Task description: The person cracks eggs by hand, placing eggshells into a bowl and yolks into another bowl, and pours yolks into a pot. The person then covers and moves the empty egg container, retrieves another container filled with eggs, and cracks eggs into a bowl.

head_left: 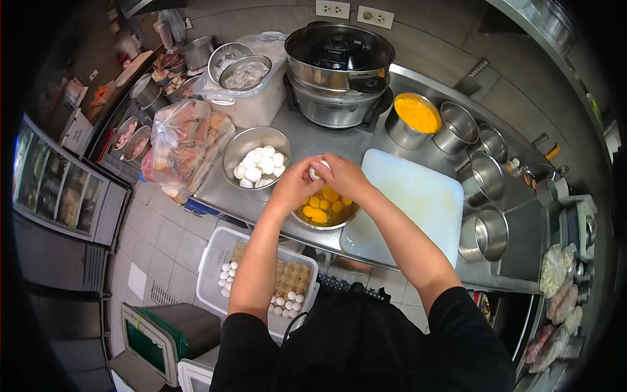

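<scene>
Sitting lowest and farthest left of the working things, a tub [213,262] of white eggs stands below the counter [313,138]. Above it, a bowl [235,147] of eggs lies near the left hand [295,183]. Judgement: good placement, short carry.

Left hand: fingers curled in against the egg [321,171]. Right hand [348,176]: fingers curled in from the other side; both grip this one egg. From where I stand the fingers cover much of it; cannot tell whether the shell is cracked through.

Egg position: over the far part of the yolk bowl [326,227]. Yolks [318,215] below look mostly round and unbroken. To do this well, I judge: keep the egg low, centre it over the bowl, and part the shell with both thumbs at even pressure, no squeezing. Check each drop for chips; too small to tell from here.

Rightward: board [413,202], just beside the bowl. Best to keep dripping shells off it. Beyond its far edge, a pot [403,136] of orange-yellow liquid.
</scene>
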Motion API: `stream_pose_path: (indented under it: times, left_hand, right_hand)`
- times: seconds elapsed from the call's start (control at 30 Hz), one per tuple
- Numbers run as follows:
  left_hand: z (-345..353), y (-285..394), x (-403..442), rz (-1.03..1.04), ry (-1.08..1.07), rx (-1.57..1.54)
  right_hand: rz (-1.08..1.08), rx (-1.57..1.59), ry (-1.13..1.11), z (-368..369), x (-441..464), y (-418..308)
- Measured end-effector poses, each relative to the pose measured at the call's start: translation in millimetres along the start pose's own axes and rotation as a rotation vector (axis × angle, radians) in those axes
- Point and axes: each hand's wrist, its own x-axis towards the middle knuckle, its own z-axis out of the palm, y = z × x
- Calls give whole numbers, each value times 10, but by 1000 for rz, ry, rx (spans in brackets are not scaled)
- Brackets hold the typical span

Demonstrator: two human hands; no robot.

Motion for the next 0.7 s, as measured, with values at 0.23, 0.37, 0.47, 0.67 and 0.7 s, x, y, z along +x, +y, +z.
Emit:
stream_pose_path:
  times: [0.23, 0.37, 0.47, 0.67, 0.7]
  left_hand:
    - [-937, -164, 29, 132, 409, 98]
    - [-1542, -487, -463, -46, 593, 404]
    - [-1602, -640, -1348, -95, 809, 335]
    - [-352, -1547, -4071, -718, 890, 181]
    - [-37, -1439, -4344, -817, 864, 79]
  right_hand:
    - [42, 368, 23, 338, 871, -719]
    - [-35, -141, 207, 760, 1025, -728]
    - [-66, 523, 29, 796, 271, -775]
    - [153, 583, -518, 1978, -1775, 171]
    - [206, 498, -557, 2250, -2073, 338]
